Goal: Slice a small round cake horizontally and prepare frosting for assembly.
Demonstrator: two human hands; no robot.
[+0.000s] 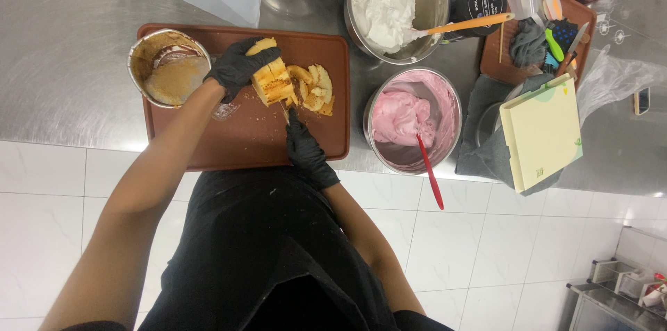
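The right hand (306,150) (in a black glove) has its fingers closed around a knife on the brown tray (243,147). Behind it, the left hand (236,67) grips the yellow cake (272,81) at the tray's middle. The knife could slip and nick the glove.

A tray (208,143) lies at the worktop's (62,60) front edge. On it, a cake (272,81) sits mid-tray, a tin (167,67) at its left corner. Right of the tray stand two bowls (410,119), one behind the other; a board (542,133) lies farther right.
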